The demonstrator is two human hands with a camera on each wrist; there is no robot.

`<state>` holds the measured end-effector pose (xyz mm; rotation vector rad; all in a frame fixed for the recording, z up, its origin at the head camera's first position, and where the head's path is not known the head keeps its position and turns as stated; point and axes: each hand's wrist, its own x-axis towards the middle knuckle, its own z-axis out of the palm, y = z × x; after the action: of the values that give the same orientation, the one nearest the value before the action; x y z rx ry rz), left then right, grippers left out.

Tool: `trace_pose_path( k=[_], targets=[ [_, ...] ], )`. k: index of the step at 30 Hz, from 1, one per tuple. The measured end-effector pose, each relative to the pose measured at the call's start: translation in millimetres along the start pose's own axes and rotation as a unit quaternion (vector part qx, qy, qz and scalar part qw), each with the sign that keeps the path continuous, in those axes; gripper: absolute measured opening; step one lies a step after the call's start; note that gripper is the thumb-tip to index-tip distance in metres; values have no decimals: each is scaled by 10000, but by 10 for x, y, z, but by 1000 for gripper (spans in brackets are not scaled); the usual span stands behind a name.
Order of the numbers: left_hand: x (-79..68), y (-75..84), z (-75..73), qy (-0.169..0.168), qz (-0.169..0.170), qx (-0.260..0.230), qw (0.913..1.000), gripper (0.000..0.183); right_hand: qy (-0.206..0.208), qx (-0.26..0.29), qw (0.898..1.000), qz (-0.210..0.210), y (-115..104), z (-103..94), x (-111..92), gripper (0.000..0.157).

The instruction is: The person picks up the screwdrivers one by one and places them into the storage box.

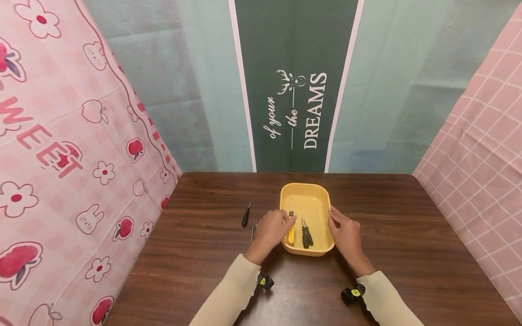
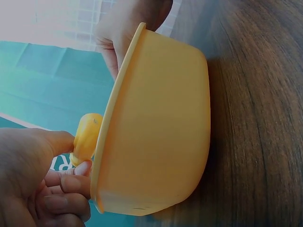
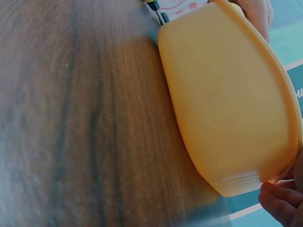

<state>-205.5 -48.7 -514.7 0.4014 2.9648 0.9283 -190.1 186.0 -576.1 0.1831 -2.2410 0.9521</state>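
A yellow plastic bin (image 1: 320,206) stands on the table, its far end toward the wall. My left hand (image 1: 271,228) pinches a screwdriver with a yellow handle (image 1: 291,237) over the bin's left side, its shaft pointing away from me. In the left wrist view, the yellow handle (image 2: 86,137) shows just above the rim, between thumb and fingers. On the right side, my right hand (image 1: 345,232) grips the bin's rim, with fingertips (image 3: 279,198) against the wall in the right wrist view. Two small black-handled screwdrivers (image 1: 305,239) lie side by side inside the bin.
Left of the bin, a black screwdriver (image 1: 245,217) lies on the brown wooden table (image 1: 195,244). Nearer my left hand, a thin metal shaft (image 1: 252,233) shows, the rest hidden behind the hand. Printed cloths hang at the back and both sides.
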Motion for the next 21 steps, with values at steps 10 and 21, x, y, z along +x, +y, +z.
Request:
trace_pose_path(
  k=[10,21],
  targets=[
    [18,17,52,64,13,256,9997,43,-1,13,10000,-43,7,3,12,25],
    [19,31,97,72,46,648,9979,50,0,61,10000,4,10,9,4,25]
  ],
)
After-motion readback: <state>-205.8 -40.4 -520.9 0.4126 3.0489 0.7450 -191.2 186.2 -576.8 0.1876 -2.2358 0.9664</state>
